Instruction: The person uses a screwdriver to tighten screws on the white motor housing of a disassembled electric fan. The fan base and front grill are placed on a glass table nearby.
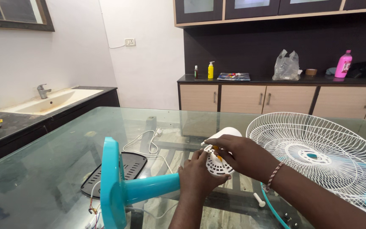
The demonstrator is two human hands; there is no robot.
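A white fan motor housing is held over the glass table, at the top of a turquoise fan stand lying on its side. The left hand is wrapped shut around the stand's neck just below the housing; the right hand is curled over the housing, fingers closed on its vented front. The plastic shell is judged light, stiff and somewhat brittle at the vents, so it is best gripped by its solid rim. Right of the right hand lies a white wire grille. Beyond, a clear plastic bag is seen on the counter, its contents unclear.
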